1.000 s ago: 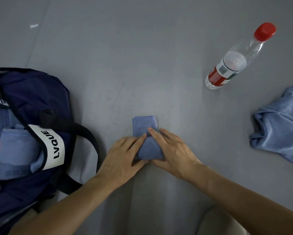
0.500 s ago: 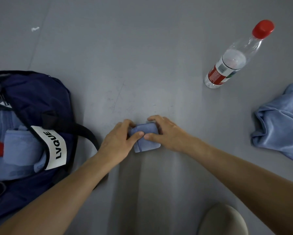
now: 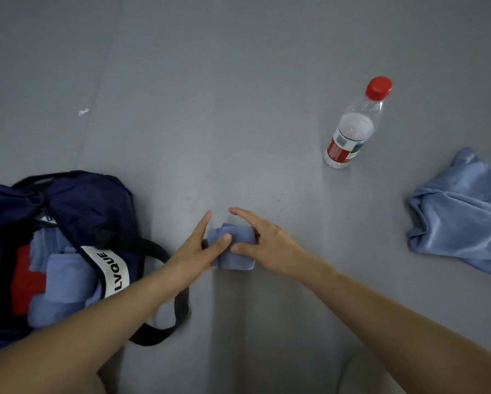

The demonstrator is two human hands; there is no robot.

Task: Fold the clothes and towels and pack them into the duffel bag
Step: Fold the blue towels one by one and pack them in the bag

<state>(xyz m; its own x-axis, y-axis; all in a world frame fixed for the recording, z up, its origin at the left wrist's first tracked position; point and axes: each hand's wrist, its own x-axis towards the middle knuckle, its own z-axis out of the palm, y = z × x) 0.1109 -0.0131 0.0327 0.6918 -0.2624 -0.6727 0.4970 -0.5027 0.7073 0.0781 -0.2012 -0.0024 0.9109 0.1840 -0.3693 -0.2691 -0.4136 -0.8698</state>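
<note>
At the far left the dark blue duffel bag [image 3: 90,200] lies open on the grey floor [image 3: 238,95]. Inside it are folded blue towels [image 3: 65,280] and something red [image 3: 28,280]. A black strap with a white label [image 3: 113,271] crosses the bag's opening, and the left forearm passes over the loop of this strap. A small white scrap [image 3: 83,111] lies on the floor far behind the bag.

In the middle, just beside the bag, a small folded towel [image 3: 238,255] rests on the floor between the two hands. The left hand [image 3: 193,257] is at its left end with the fingers almost straight: the forefinger [image 3: 207,220] points forward along the towel's side, and the thumb lies on top of the towel. The right hand [image 3: 269,245] covers the right end. Its thumb presses on the towel, and its forefinger [image 3: 238,213] is stretched out past the towel's far edge. Neither hand is closed around the towel.

Further right a clear bottle [image 3: 352,132] with a red cap stands well apart. At the right edge lies a crumpled blue cloth [image 3: 460,211], unfolded.
</note>
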